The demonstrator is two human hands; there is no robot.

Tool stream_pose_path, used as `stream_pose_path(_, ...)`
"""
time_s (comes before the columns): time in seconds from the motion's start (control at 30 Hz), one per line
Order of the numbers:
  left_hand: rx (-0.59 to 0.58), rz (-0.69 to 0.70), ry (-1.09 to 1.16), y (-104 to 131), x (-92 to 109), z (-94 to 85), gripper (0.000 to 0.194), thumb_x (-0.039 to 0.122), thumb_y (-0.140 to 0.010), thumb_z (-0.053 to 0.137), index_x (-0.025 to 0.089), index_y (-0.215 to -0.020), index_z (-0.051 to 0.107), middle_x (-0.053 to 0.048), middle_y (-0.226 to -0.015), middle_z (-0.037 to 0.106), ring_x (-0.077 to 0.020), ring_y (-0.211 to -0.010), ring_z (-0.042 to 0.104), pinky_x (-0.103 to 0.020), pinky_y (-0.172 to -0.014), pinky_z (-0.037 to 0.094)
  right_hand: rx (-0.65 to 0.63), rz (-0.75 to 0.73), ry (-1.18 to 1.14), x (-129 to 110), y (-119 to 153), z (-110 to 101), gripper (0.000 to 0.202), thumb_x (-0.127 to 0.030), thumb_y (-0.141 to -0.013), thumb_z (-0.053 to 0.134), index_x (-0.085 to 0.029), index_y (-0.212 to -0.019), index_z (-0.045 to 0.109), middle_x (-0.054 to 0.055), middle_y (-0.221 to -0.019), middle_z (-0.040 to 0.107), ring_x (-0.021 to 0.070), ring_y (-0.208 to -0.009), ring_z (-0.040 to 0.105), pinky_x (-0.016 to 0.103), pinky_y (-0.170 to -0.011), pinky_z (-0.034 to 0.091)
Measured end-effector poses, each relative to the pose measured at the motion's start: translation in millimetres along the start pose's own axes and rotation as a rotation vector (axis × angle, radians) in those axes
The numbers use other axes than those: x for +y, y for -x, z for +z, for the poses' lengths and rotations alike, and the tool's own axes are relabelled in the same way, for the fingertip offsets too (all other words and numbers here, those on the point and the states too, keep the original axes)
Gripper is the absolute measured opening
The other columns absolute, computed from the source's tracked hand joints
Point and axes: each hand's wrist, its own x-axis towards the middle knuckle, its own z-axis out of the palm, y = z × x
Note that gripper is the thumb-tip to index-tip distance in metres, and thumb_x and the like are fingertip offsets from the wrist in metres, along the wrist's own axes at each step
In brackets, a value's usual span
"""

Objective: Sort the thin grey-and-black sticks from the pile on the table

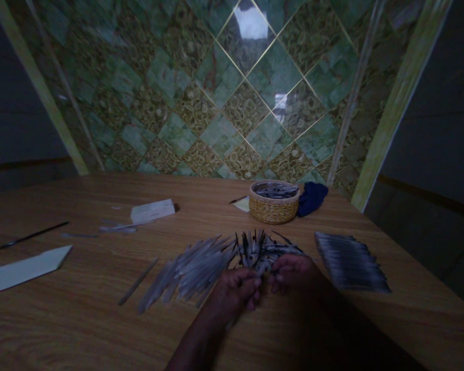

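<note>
My left hand (237,289) is closed in a pinch, and what looks like a narrow translucent plastic sleeve (230,323) runs out below it. Close beside it, my right hand (294,270) is also pinched, its fingertips near the left ones. Something small and dark shows there, too dim to name. Just beyond both hands lies a loose heap of thin dark sticks (257,247), partly hidden by the fingers. A fanned pile of flat translucent sleeves (201,265) spreads to the left, with one separate sleeve (138,282) beside it. Right of my hands, dark sticks lie in a neat row (350,262).
A woven basket (274,208) full of similar thin pieces stands at the back, with a dark blue cloth (312,198) against it. Further left are a white box (152,210), loose clear strips (118,227), a thin dark rod (27,238) and a pale flat strip (27,269). A tiled wall (243,103) borders the table.
</note>
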Motion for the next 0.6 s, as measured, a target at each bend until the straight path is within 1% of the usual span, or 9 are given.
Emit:
stream_pose_path(0.13, -0.038, 0.005, -0.009, -0.8, -3.6, 2.2, 0.029, 0.038, -0.072, 0.061, 0.010, -0.065, 0.061, -0.004, -0.057, 0.059, -0.0083, -0.044, 0.048, -0.021, -0.046, 0.035, -0.046, -0.020, -0.093, -2.6, 3.5, 4.0, 0.030, -0.030, -0.062, 0.077, -0.013, -0.080, 0.060, 0.006, -0.070, 0.072, 0.0155, -0.056, 0.067, 0.023, -0.048, 0.048)
stream_pose_path(0.27, -0.061, 0.007, 0.027, -1.5, -7.6, 2.5, 0.028, 0.037, -0.072, 0.063, 0.009, -0.069, 0.062, -0.003, -0.058, 0.059, -0.0083, -0.045, 0.048, -0.021, -0.045, 0.035, -0.073, -0.023, -0.112, -1.1, 4.0, 2.6, 0.027, -0.028, -0.065, 0.076, -0.013, -0.081, 0.060, 0.006, -0.071, 0.072, 0.0146, -0.055, 0.066, 0.023, -0.049, 0.048)
stream_pose_path(0.4, -0.087, -0.006, -0.002, -1.2, -8.7, 2.0, 0.027, 0.035, -0.074, 0.062, 0.009, -0.076, 0.067, -0.002, -0.057, 0.059, -0.0075, -0.044, 0.047, -0.020, -0.044, 0.035, -0.063, -0.043, -0.098, 0.2, 3.2, 1.1, 0.027, -0.029, -0.066, 0.075, -0.013, -0.082, 0.060, 0.006, -0.072, 0.072, 0.0144, -0.055, 0.066, 0.023, -0.049, 0.048)
stream_pose_path(0.5, -0.106, 0.005, -0.002, -0.1, -8.3, 1.9, 0.026, 0.035, -0.075, 0.063, 0.010, -0.077, 0.068, -0.002, -0.058, 0.058, -0.0077, -0.046, 0.048, -0.020, -0.045, 0.037, -0.050, -0.058, -0.097, 2.0, 2.0, 0.7, 0.031, -0.033, -0.063, 0.076, -0.013, -0.082, 0.061, 0.005, -0.068, 0.071, 0.0146, -0.051, 0.065, 0.023, -0.046, 0.047)
stream_pose_path(0.6, -0.116, 0.015, 0.007, 1.1, -7.3, 2.2, 0.026, 0.036, -0.075, 0.063, 0.010, -0.078, 0.068, -0.002, -0.057, 0.058, -0.0078, -0.046, 0.048, -0.020, -0.045, 0.037, -0.028, -0.064, -0.087, 2.5, 2.0, 1.2, 0.031, -0.034, -0.064, 0.076, -0.013, -0.082, 0.061, 0.005, -0.066, 0.071, 0.0146, -0.050, 0.064, 0.024, -0.046, 0.048)
